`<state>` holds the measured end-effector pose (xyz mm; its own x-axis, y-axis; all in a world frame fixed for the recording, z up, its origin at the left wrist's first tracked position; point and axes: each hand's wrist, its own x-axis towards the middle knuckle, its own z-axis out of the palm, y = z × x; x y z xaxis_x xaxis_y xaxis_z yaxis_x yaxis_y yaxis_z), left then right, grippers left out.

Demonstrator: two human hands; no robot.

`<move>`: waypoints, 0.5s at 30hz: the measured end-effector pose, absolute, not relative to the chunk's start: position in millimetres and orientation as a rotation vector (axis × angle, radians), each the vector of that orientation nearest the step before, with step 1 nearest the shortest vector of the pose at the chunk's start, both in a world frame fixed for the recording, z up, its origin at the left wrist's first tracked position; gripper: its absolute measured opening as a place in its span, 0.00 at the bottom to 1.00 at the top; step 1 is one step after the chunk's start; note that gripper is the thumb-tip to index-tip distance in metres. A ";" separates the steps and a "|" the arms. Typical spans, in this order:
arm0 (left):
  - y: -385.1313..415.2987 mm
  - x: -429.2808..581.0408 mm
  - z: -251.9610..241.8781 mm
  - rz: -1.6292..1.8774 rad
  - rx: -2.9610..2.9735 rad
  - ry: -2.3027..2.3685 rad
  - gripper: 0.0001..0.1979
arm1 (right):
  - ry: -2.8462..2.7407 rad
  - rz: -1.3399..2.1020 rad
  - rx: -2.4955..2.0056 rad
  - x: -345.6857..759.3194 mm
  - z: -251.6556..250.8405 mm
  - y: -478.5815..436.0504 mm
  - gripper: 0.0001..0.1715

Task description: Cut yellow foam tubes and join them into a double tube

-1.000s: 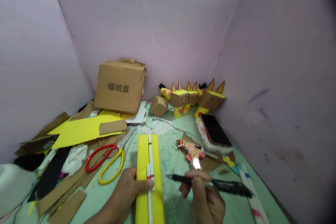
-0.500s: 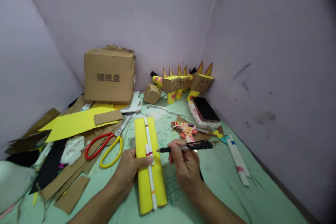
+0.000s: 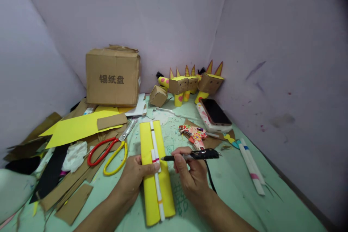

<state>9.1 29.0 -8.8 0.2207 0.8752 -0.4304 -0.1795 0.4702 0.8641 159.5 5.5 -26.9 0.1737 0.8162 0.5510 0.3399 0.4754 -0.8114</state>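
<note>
Left hand [image 3: 136,177], seen from the head camera, is closed around the left edge of a long, flattened bright-yellow piece [image 3: 167,192], its thumb pressing on slim white sticks with coloured bands [image 3: 159,195] that lie along it. This yellow piece sits in front of the person, its long axis running from near to far, the far end leaning slightly left; the sticks follow nearly the same line. Right hand [image 3: 191,170] pinches a black pen with a grey section [image 3: 205,154], held crosswise, its tip pointing left, at or just beside the sticks. Below spreads a pale-green table [image 3: 231,199], scuffed and marked with green drawn lines. Red-and-yellow-handled scissors [image 3: 101,151] lie left of the yellow piece, beside brown cardboard strips [image 3: 74,203]; a brown cardboard box [image 3: 112,88] stands behind. Pale lilac walls [image 3: 176,14] enclose the back and both sides, the right one streaked purple and smudged.
</note>
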 end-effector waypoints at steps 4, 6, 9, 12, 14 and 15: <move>28.8 7.5 -11.2 0.841 0.790 1.118 0.14 | -1.403 0.440 -1.113 160.1 -28.7 7.4 0.09; 29.0 7.0 -11.8 0.837 0.783 1.119 0.13 | -1.391 0.435 -1.116 159.7 -29.0 8.2 0.09; 29.3 7.5 -10.4 0.836 0.771 1.128 0.13 | -1.390 0.422 -1.112 158.5 -28.6 8.4 0.09; 29.4 8.8 -7.5 0.838 0.768 1.130 0.13 | -1.412 0.387 -1.104 158.0 -27.4 7.8 0.08; 29.4 9.4 -6.3 0.835 0.768 1.129 0.13 | -1.433 0.361 -1.092 158.1 -26.3 7.4 0.07; 29.5 9.6 -6.2 0.833 0.765 1.131 0.13 | -1.440 0.346 -1.088 158.3 -25.7 7.3 0.07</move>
<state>9.6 29.5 -6.2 0.2063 0.8686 -0.4506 -0.1724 0.4855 0.8570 158.3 7.3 -25.7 0.1796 0.7678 0.6150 0.4046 0.5122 -0.7576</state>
